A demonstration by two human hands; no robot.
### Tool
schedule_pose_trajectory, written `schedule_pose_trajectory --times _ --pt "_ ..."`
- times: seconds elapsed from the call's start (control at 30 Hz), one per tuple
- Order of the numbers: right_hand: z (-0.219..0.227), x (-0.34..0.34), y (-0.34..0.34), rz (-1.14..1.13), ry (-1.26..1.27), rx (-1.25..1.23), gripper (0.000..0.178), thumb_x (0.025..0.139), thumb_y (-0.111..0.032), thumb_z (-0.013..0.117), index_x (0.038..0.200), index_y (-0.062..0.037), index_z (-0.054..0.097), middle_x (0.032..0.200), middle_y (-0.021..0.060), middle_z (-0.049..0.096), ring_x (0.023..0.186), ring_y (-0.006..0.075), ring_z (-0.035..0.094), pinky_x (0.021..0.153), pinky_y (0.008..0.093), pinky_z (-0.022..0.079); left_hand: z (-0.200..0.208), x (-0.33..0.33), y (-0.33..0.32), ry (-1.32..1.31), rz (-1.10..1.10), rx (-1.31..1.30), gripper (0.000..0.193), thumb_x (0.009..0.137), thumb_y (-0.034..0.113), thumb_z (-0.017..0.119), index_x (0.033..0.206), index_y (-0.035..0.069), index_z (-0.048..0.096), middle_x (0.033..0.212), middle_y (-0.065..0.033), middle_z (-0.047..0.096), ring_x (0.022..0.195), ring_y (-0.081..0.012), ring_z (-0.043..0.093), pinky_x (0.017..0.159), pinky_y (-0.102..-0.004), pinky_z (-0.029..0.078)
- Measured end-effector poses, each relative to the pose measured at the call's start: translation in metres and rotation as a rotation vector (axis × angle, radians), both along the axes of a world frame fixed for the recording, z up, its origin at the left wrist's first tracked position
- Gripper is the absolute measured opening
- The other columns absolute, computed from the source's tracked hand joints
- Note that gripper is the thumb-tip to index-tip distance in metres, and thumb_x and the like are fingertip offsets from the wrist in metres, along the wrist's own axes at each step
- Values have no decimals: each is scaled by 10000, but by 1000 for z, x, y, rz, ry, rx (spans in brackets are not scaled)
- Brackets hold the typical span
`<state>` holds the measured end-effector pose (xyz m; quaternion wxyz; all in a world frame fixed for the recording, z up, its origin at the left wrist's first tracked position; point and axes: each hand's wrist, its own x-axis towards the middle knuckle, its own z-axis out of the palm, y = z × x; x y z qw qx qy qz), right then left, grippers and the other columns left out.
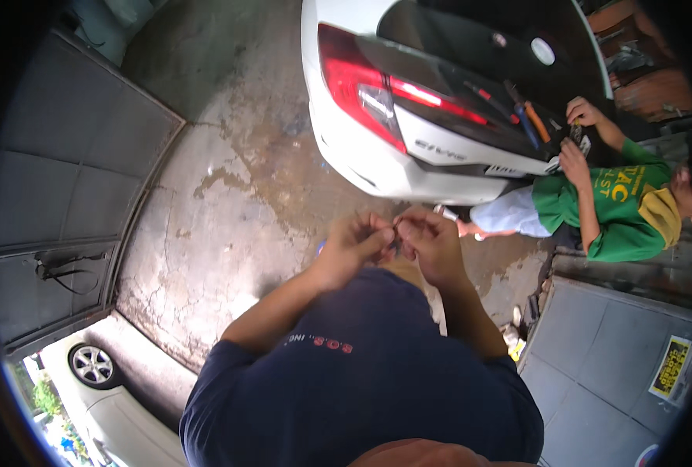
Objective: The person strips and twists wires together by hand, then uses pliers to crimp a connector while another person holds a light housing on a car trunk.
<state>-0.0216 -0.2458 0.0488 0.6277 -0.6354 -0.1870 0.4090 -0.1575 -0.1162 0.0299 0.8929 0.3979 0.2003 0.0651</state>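
My left hand [349, 247] and my right hand [431, 243] meet in front of my dark blue shirt, fingertips pinched close together. Something small and dark seems to be between them, too tiny and hidden to name. Just beyond my hands is the rear of a white car [431, 185] with a red tail light [359, 82]. On its dark rear lid lie a tool with orange and blue handles [536, 123] and a red-tipped tool [484, 94]. Neither hand touches the car.
At the right a co-worker in a green shirt [568, 204] handles a small part over the car's rear. Grey metal gate panels [58, 171] stand at the left, another grey panel [587, 342] at the lower right. A second white car [112, 397] is outside, lower left.
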Motion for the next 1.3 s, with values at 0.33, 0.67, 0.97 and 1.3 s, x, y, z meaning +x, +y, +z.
schedule_pose_trajectory --times 0.33,0.67,0.97,1.3 --pt "-19 14 -24 298 -61 87 27 961 8 656 972 33 662 916 17 597 727 54 563 624 209 444 5 -10 -22 24 66 433 161 1032 175 636 988 27 593 839 8 594 711 -45 539 608 -243 460" --pt "2 39 -26 603 -616 452 73 918 -8 717 991 -5 718 951 57 637 713 87 592 629 245 470 -12 -24 -37 6 -62 144 149 1024 164 616 1044 17 629 884 -21 620 808 -75 548 702 -251 449" --pt "15 4 -8 278 -801 39 106 896 -98 767 943 -22 710 857 31 655 633 70 554 571 245 435 -10 -25 13 33 -16 772 100 1015 81 632 986 -3 586 882 -44 658 740 -80 638 670 -231 520" --pt "14 27 -9 318 -1434 327 122 890 -40 712 1000 -32 660 868 82 633 669 175 602 576 277 469 1 -43 72 -3 -465 492 112 1001 119 636 1007 20 688 778 20 617 638 -40 515 559 -224 406"
